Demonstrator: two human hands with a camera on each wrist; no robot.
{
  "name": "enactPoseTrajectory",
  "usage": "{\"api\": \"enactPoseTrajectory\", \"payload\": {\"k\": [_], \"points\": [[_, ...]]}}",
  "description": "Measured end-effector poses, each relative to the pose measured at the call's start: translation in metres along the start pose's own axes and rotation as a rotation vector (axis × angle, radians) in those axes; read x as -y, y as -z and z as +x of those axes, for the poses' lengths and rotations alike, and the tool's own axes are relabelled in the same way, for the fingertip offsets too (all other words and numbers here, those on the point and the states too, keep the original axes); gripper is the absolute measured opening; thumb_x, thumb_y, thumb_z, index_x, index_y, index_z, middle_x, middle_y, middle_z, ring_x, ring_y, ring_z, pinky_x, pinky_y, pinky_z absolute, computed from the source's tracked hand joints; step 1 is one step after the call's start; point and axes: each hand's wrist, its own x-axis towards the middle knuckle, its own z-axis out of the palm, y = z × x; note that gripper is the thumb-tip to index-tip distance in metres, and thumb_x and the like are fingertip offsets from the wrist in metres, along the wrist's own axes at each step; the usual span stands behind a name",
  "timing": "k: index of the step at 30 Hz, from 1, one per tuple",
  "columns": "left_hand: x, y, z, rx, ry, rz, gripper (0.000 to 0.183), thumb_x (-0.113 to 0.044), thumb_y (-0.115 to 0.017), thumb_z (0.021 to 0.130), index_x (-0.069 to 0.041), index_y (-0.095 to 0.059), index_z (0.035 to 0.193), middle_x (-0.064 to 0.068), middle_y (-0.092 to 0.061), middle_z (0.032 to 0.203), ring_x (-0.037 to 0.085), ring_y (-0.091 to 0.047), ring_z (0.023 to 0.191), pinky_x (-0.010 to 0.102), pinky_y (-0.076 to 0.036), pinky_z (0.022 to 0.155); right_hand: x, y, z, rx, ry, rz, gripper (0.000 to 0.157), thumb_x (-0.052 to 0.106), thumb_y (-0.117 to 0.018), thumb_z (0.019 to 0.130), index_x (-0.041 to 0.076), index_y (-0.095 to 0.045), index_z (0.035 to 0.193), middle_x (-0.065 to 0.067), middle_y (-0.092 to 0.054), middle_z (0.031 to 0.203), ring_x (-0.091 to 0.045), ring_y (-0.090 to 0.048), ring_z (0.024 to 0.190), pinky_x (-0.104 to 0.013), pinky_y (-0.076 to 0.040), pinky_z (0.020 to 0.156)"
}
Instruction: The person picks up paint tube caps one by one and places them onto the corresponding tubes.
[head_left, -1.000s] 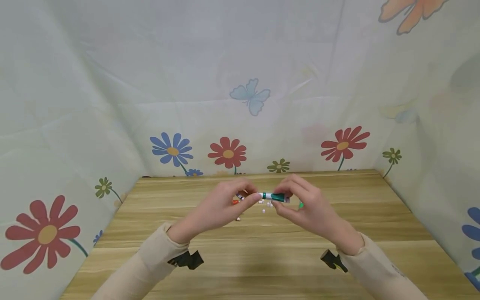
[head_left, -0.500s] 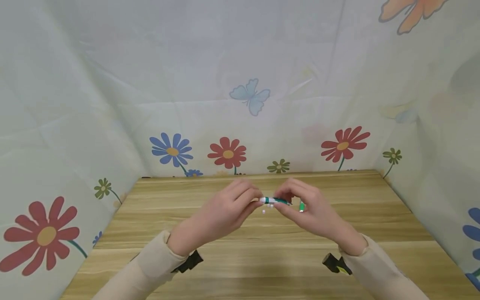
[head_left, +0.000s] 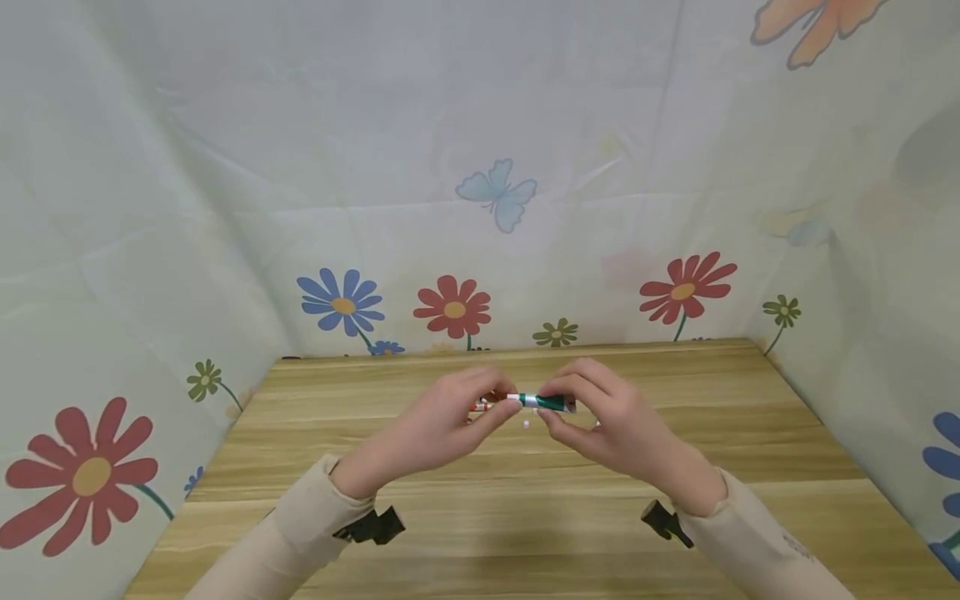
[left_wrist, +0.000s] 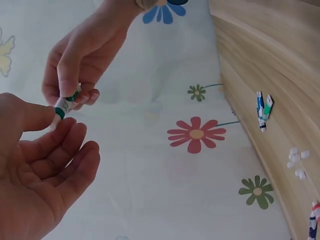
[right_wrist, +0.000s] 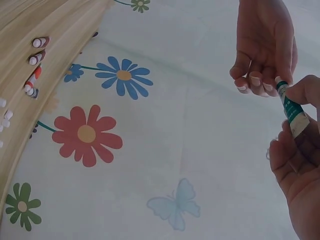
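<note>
A small green-and-white paint tube (head_left: 551, 402) is held level above the table between both hands. My right hand (head_left: 618, 417) pinches its flat green body between thumb and fingers, the tail end sticking out, as the right wrist view also shows of the tube (right_wrist: 294, 111). At the other end, my left hand (head_left: 435, 425) pinches the white cap end with thumb and forefinger. In the left wrist view the other fingers of that left hand (left_wrist: 47, 170) are loosely curled. The fingertips hide part of the cap, so whether it is loose cannot be told.
Several small white caps (left_wrist: 295, 158) lie on the wooden table (head_left: 525, 533). Blue (left_wrist: 260, 111) and green (left_wrist: 268, 107) tubes lie on one side, several reddish tubes (right_wrist: 37, 57) on the other. A flower-printed cloth (head_left: 375, 208) stands around the back and sides.
My left hand rolled over the cap end, then turned back with thumb and forefinger spread apart from the palm. The tube has tipped and levelled slightly; my right hand keeps its hold.
</note>
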Motion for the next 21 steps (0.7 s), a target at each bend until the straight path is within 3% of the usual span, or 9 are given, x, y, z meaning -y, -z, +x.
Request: {"api": "enactPoseTrajectory", "payload": {"k": [2, 5, 11, 14, 17, 21], "points": [[0.0007, 0.0000, -0.0003, -0.007, -0.025, 0.021, 0.005, -0.015, -0.065, 0.100, -0.011, -0.065, 0.104, -0.005, -0.062, 0.093, 0.008, -0.057, 0.084, 0.023, -0.051, 0.069, -0.0005, -0.0003, -0.0001, 0.005, -0.006, 0.005, 0.028, 0.029, -0.060, 0.102, 0.002, -0.068, 0.104, -0.002, -0.063, 0.100, -0.009, -0.056, 0.079, -0.015, -0.050, 0.071], [0.0018, -0.0002, -0.0003, -0.038, -0.114, 0.112, 0.007, -0.015, -0.065, 0.100, -0.009, -0.064, 0.104, -0.004, -0.061, 0.093, 0.011, -0.054, 0.083, 0.022, -0.049, 0.069, -0.0018, -0.0007, -0.0009, 0.012, -0.011, 0.020, 0.028, 0.029, -0.061, 0.102, 0.002, -0.068, 0.105, -0.002, -0.063, 0.100, -0.009, -0.056, 0.079, -0.016, -0.049, 0.071], [0.0024, 0.0008, -0.0006, -0.105, -0.360, 0.407, 0.015, -0.019, -0.066, 0.100, -0.004, -0.064, 0.103, 0.002, -0.062, 0.095, 0.015, -0.057, 0.088, 0.021, -0.051, 0.079, -0.0031, -0.0011, -0.0026, 0.028, -0.028, 0.105, 0.026, 0.029, -0.062, 0.102, 0.004, -0.068, 0.107, 0.000, -0.064, 0.101, -0.008, -0.058, 0.079, -0.016, -0.051, 0.072], [0.0021, 0.0020, -0.0008, -0.118, -0.439, 0.532, 0.017, -0.018, -0.069, 0.098, -0.003, -0.065, 0.103, 0.003, -0.064, 0.097, 0.017, -0.059, 0.092, 0.022, -0.053, 0.084, -0.0033, -0.0015, -0.0034, 0.031, -0.043, 0.161, 0.023, 0.027, -0.063, 0.101, 0.005, -0.068, 0.108, 0.000, -0.065, 0.100, -0.008, -0.059, 0.079, -0.017, -0.051, 0.072], [0.0016, 0.0026, -0.0014, -0.114, -0.434, 0.531, 0.018, -0.021, -0.068, 0.099, -0.003, -0.065, 0.104, 0.003, -0.064, 0.098, 0.016, -0.060, 0.093, 0.022, -0.053, 0.085, -0.0034, -0.0023, -0.0041, 0.024, -0.058, 0.194, 0.022, 0.027, -0.064, 0.100, 0.006, -0.068, 0.107, -0.001, -0.065, 0.099, -0.009, -0.058, 0.079, -0.017, -0.050, 0.072], [0.0023, 0.0023, -0.0037, -0.075, -0.304, 0.338, 0.021, -0.026, -0.059, 0.104, -0.006, -0.064, 0.105, 0.000, -0.062, 0.098, 0.014, -0.056, 0.092, 0.022, -0.051, 0.081, -0.0032, -0.0028, -0.0032, 0.012, -0.060, 0.191, 0.023, 0.028, -0.065, 0.100, 0.006, -0.068, 0.105, -0.001, -0.064, 0.098, -0.009, -0.057, 0.078, -0.016, -0.049, 0.071]]}}
